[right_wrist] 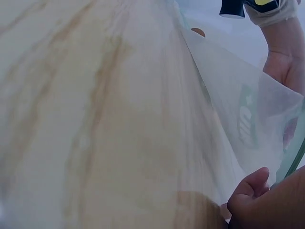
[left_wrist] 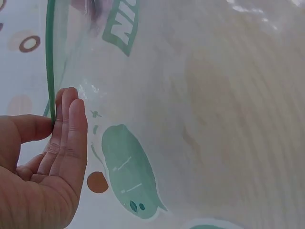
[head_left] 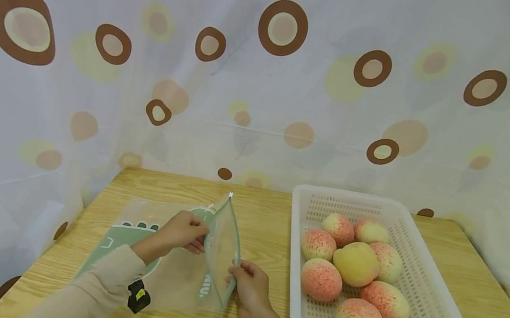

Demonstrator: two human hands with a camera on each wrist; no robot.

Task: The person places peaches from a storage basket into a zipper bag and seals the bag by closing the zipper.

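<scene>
A clear zip bag (head_left: 182,276) with green prints lies on the table, its mouth raised and spread apart. My left hand (head_left: 184,231) pinches the left edge of the mouth between thumb and fingers; in the left wrist view the thumb meets the fingers at the green zip strip (left_wrist: 50,57). On the opposite edge, my right hand (head_left: 253,291) grips the rim near its lower end. A white slider (head_left: 231,195) sits at the top corner of the mouth. Through the clear film no contents show. The right wrist view catches only part of the right hand (right_wrist: 250,193).
Right of the bag stands a white plastic basket (head_left: 443,303) holding several peaches, mostly pink and cream, with a yellow one (head_left: 356,264) on top. The wooden table (head_left: 269,223) runs back to a patterned curtain (head_left: 317,90).
</scene>
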